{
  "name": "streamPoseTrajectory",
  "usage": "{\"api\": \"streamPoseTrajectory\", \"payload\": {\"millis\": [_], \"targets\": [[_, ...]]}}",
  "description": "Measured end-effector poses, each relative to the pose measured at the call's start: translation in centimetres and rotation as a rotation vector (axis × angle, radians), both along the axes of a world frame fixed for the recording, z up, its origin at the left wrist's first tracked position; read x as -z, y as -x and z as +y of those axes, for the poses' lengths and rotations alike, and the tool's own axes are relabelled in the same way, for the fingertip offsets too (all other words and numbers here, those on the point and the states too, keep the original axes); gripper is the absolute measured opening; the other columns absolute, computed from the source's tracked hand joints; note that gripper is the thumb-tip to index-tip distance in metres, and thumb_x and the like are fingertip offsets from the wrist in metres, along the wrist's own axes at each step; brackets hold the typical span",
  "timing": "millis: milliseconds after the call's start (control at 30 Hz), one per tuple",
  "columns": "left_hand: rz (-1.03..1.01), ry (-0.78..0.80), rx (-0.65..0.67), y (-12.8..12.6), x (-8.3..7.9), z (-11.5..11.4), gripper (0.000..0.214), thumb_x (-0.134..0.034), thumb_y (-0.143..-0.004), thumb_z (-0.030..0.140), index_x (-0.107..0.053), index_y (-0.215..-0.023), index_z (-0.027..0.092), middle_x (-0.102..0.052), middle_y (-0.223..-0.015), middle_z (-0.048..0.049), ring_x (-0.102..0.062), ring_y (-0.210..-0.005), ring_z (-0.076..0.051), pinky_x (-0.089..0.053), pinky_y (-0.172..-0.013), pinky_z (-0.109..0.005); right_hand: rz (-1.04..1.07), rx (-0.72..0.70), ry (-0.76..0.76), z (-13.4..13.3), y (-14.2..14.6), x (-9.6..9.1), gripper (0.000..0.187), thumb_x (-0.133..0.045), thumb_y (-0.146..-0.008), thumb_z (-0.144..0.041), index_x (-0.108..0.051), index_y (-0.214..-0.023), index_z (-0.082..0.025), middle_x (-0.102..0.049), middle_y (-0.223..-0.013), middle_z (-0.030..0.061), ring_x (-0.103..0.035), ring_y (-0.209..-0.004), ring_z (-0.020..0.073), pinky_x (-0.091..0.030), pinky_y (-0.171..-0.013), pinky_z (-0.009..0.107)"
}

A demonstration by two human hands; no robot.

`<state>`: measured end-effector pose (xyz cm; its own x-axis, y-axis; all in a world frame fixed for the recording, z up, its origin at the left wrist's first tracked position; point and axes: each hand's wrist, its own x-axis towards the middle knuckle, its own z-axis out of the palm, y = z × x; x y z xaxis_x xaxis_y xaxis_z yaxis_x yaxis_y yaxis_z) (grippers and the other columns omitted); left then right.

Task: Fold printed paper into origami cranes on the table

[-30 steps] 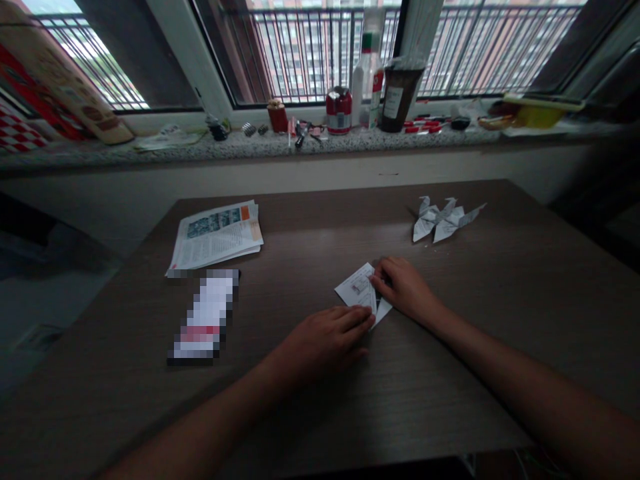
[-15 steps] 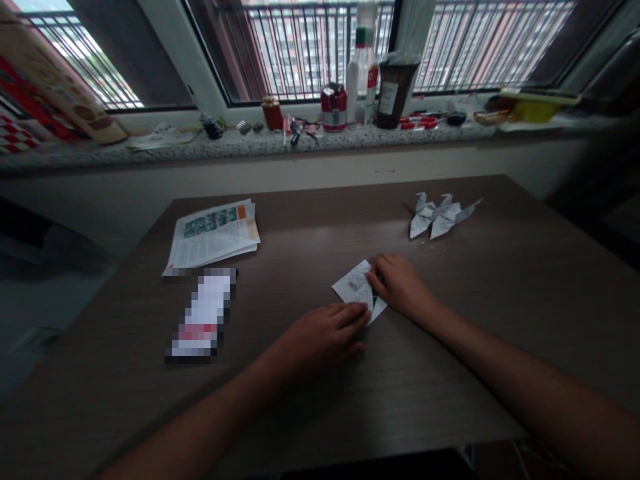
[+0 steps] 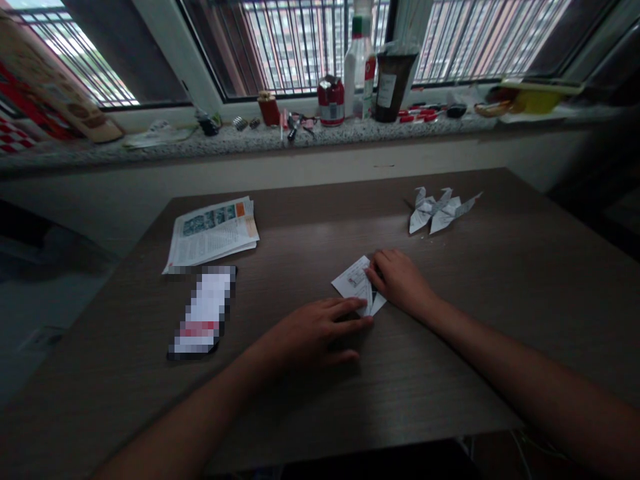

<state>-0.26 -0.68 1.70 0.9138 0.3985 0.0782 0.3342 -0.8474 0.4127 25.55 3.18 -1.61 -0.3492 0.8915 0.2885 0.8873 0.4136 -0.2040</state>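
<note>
A small folded piece of printed paper (image 3: 353, 280) lies on the table, with a narrow flap showing on its right side. My right hand (image 3: 400, 280) grips its upper right edge, fingers curled and thumb against the paper. My left hand (image 3: 325, 331) rests at its lower edge with fingers spread. The index fingertip touches the paper, and the other fingers lie over or near the tabletop. Farther back on the right stand folded paper cranes (image 3: 440, 210), close together.
On the left of the wooden table (image 3: 300, 230) lie a stack of printed sheets (image 3: 215, 233) and a phone (image 3: 203, 310) with a blurred screen. Along the granite windowsill (image 3: 240, 143) stand a red can (image 3: 331, 101), a clear bottle (image 3: 354, 73) and a dark cup (image 3: 393, 87).
My left hand's fingers have spread apart and shifted slightly off the paper's lower corner, uncovering more of it. My right hand keeps its place on the edge. The view has tilted slightly.
</note>
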Motion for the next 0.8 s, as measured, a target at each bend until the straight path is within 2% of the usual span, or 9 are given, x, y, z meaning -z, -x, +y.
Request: {"api": "streamPoseTrajectory", "payload": {"millis": [267, 400, 533, 800], "targets": [[0.016, 0.03, -0.007, -0.26, -0.33, -0.03, 0.064, -0.073, -0.097, 0.041, -0.049, -0.154, 0.029, -0.046, -0.162, -0.0087, -0.051, -0.142, -0.03, -0.047, -0.114, -0.048, -0.02, -0.004, -0.001, -0.02, -0.03, 0.08, 0.012, -0.054, -0.103, -0.027, -0.059, -0.094, -0.02, -0.067, -0.096, 0.0118, -0.057, -0.09, 0.0296, -0.042, -0.08, 0.041], [0.008, 0.017, -0.018, -0.25, 0.02, -0.07, 0.069, -0.072, -0.097, 0.042, -0.044, -0.157, 0.025, -0.047, -0.16, -0.0102, -0.051, -0.141, -0.03, -0.046, -0.115, -0.047, -0.012, 0.005, 0.002, -0.11, 0.03, 0.1, 0.012, -0.054, -0.103, -0.028, -0.059, -0.095, -0.02, -0.067, -0.096, 0.0116, -0.058, -0.091, 0.0291, -0.042, -0.081, 0.04], [0.036, -0.006, -0.013, -0.26, 0.3, -0.02, 0.068, -0.071, -0.097, 0.045, -0.046, -0.156, 0.022, -0.046, -0.161, -0.0113, -0.051, -0.142, -0.031, -0.046, -0.116, -0.047, -0.021, 0.006, -0.001, -0.15, 0.05, 0.14, 0.012, -0.053, -0.103, -0.027, -0.059, -0.096, -0.02, -0.067, -0.097, 0.0115, -0.058, -0.091, 0.0283, -0.041, -0.081, 0.039], [0.065, -0.004, -0.024, -0.5, -0.27, -0.14, 0.064, -0.068, -0.099, 0.046, -0.048, -0.155, 0.022, -0.047, -0.161, -0.0118, -0.051, -0.141, -0.031, -0.046, -0.115, -0.045, -0.067, 0.033, 0.003, -0.18, 0.18, 0.06, 0.016, -0.052, -0.104, -0.029, -0.062, -0.097, -0.018, -0.068, -0.098, 0.0117, -0.058, -0.092, 0.0282, -0.042, -0.083, 0.038]]}}
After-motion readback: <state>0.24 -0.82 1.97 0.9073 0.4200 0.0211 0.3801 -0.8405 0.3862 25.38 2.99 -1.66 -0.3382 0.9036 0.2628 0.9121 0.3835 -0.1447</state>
